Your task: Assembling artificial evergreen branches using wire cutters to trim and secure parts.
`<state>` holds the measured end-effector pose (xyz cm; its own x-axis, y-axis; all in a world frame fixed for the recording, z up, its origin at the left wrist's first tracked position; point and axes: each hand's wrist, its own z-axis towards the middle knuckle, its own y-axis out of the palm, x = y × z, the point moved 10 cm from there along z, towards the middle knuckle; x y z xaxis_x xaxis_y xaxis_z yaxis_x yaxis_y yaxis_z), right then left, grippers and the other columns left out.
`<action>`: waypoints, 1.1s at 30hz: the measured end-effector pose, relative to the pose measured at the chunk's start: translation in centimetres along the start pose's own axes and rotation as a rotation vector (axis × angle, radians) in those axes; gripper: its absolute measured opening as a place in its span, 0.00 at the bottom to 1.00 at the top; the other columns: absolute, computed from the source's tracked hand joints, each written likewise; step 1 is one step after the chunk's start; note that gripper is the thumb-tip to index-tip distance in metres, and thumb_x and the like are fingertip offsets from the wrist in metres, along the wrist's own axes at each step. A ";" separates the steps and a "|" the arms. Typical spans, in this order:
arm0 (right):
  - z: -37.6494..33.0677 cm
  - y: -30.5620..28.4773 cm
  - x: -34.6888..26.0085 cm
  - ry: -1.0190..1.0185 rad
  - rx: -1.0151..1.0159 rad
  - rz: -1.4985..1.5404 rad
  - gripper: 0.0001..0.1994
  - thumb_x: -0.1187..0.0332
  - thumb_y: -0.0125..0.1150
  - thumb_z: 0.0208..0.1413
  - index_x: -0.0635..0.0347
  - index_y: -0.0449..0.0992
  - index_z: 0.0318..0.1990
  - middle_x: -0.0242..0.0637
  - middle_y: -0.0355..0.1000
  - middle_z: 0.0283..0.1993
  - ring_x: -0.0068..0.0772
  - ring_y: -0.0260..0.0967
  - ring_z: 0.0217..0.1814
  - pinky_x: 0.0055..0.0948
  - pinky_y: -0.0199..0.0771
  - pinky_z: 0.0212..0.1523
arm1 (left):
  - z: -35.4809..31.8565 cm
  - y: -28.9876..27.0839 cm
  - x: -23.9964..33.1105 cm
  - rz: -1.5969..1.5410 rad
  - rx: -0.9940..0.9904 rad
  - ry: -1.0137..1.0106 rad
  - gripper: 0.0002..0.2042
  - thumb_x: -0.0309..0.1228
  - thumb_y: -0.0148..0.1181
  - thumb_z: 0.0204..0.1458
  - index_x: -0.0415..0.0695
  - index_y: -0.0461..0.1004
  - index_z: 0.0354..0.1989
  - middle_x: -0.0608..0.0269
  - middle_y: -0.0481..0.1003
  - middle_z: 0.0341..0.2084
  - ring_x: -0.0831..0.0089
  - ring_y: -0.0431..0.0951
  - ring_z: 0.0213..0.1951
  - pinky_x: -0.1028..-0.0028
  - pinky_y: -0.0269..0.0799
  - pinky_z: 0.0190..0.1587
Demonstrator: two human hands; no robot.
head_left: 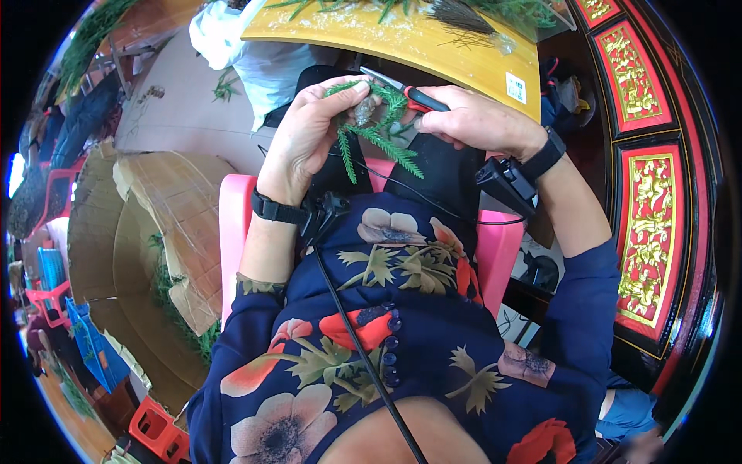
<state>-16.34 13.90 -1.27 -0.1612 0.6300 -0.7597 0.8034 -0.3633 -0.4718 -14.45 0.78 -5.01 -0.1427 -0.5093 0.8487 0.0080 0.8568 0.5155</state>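
In my left hand (313,120) is a small green artificial pine sprig (379,138), pinched between the thumb and fingers. A brownish pine cone (364,110) sits among its needles. My right hand (479,116) is closed round the red-and-black handles of a pair of scissors (425,100). Their silver blades point left, just above the sprig and close to my left fingertips. Both hands are over my lap, in front of the table edge. Part of the sprig's stem is hidden by my fingers.
A yellow table (371,35) ahead bears green sprigs and a bundle of dark wires (461,19). A white plastic bag (259,66) hangs at its left. An open cardboard box (116,255) stands left of my pink chair (236,209). Carved red-and-gold panels (649,232) line the right.
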 end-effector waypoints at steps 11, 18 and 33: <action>-0.3 -0.9 -1.8 -0.163 0.209 -0.394 0.13 0.64 0.52 0.54 0.65 0.70 0.40 0.50 0.70 0.30 0.49 0.68 0.34 0.38 0.65 0.38 | -0.3 -0.1 -0.3 -0.045 0.037 -0.019 0.10 0.29 0.57 0.55 0.38 0.76 0.43 0.62 0.79 0.33 0.79 0.77 0.35 0.81 0.71 0.42; -0.7 -1.1 -1.9 -0.244 0.325 -0.618 0.11 0.66 0.54 0.52 0.66 0.69 0.37 0.54 0.70 0.32 0.57 0.67 0.39 0.43 0.65 0.39 | -0.6 0.5 -0.5 -0.100 -0.032 -0.060 0.11 0.28 0.55 0.56 0.37 0.75 0.44 0.61 0.78 0.34 0.78 0.78 0.37 0.80 0.71 0.44; -0.4 -1.7 -2.2 -0.284 0.357 -0.367 0.10 0.66 0.52 0.50 0.65 0.73 0.32 0.55 0.72 0.30 0.56 0.71 0.36 0.47 0.70 0.40 | 0.1 1.5 0.1 -0.136 -0.123 -0.059 0.13 0.27 0.53 0.57 0.34 0.72 0.49 0.62 0.77 0.38 0.79 0.76 0.40 0.80 0.70 0.45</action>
<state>-17.16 13.44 1.38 -0.5795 0.5672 -0.5852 0.4311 -0.3961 -0.8107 -14.51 2.03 -4.16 -0.2080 -0.6109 0.7639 0.1048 0.7625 0.6384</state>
